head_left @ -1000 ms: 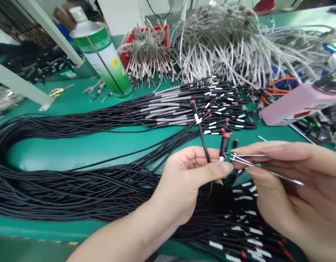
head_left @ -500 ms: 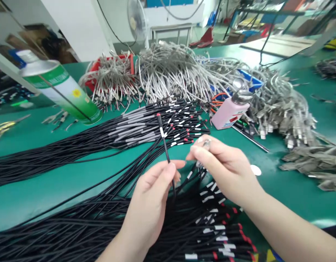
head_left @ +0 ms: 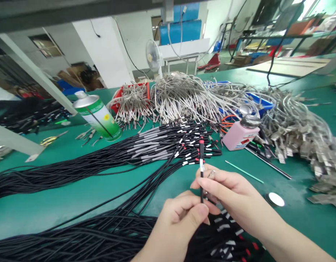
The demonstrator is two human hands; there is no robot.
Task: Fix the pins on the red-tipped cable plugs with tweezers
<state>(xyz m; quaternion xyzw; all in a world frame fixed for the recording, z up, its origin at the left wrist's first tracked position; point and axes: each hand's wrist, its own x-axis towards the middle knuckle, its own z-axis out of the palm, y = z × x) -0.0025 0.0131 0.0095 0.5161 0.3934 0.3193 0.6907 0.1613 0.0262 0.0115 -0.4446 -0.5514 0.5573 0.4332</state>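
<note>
Cables, glossy black and thin, sweep across the green desk. Left hand pinches one black cable, red-tipped and white-banded, now upright rather than leaning. Right hand, fingers pressed together just behind it, has drawn closer. Beyond lie grey cable heaps; right stands a pink bottle.

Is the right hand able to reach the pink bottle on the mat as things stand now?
Probably yes. The right hand is at the upright black cable, and the pink bottle stands just beyond it to the right. Only bare green mat and a thin green stick lie between.
</note>
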